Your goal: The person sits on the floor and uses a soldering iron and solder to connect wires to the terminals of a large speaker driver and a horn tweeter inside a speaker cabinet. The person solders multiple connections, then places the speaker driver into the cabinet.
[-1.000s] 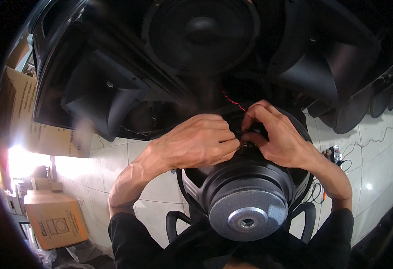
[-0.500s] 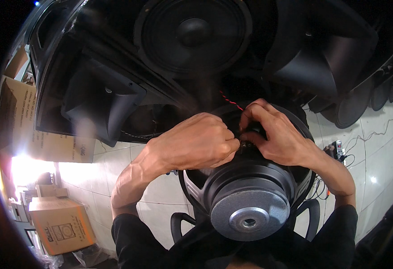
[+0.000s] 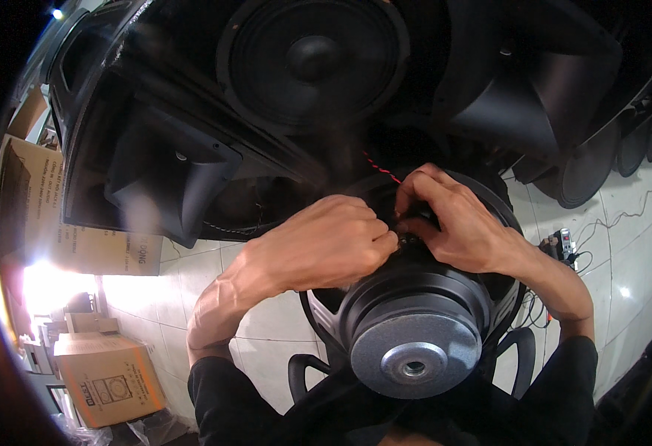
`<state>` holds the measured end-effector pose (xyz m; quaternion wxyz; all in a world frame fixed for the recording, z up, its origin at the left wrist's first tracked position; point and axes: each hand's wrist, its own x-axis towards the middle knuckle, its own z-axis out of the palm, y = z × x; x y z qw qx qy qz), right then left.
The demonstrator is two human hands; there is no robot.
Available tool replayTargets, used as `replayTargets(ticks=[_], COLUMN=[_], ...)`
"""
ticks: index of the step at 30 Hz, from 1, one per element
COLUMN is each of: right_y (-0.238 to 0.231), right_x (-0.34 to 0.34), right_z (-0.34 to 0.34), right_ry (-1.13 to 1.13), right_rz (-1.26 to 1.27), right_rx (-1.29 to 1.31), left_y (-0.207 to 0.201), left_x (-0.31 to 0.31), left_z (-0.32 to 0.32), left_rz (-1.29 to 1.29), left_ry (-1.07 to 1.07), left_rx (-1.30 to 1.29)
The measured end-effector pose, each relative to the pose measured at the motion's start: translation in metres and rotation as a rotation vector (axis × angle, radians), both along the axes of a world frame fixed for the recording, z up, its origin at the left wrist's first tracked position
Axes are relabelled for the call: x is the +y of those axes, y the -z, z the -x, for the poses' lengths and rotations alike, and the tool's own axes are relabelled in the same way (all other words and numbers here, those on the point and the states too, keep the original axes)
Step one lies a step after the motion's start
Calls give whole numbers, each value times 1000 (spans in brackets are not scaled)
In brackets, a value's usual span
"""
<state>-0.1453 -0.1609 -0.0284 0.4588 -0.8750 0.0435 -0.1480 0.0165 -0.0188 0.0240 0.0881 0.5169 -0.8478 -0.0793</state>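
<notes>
A large loudspeaker driver (image 3: 445, 327) rests magnet-up in front of me, its round grey magnet nearest my body. My left hand (image 3: 333, 241) is curled closed over the far side of the driver's basket, at the small terminal area; what its fingertips hold is hidden. Across from it, my right hand (image 3: 456, 219) has thumb and forefinger bent together around the end of a twisted red-and-black wire (image 3: 380, 168). That wire runs out of the dark speaker cabinet beyond. The fingertips of both hands nearly meet.
Black speaker cabinets with a round woofer (image 3: 311, 63) and horns (image 3: 184, 175) stand close ahead. Cardboard boxes (image 3: 110, 379) are at the left. A power strip (image 3: 561, 244) and cables lie on the tiled floor at right. Chair armrests (image 3: 307, 372) flank the driver.
The view has shifted slightly. My left hand has lowered a little at the wrist and knuckles; my right hand keeps nearly the same pinch at the wire.
</notes>
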Motion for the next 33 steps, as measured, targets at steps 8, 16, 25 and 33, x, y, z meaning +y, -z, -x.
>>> replayTargets(ticks=[8,16,25,33], right_y=[-3,-4,-7,-1], right_x=[0,1,-1,1], right_z=[2,2,1,1], right_ry=[17,-1,-44,31], right_rz=[-17,-25,-12,-17], right_rx=[54,46,13,16], left_y=[2,1,2,6], left_x=[5,0,6,10], left_z=[-13,-8,4,11], left_rz=[-65,-27,-12,-90], left_ry=[-146,-33,-94,-413], left_rx=[217,114,32,278])
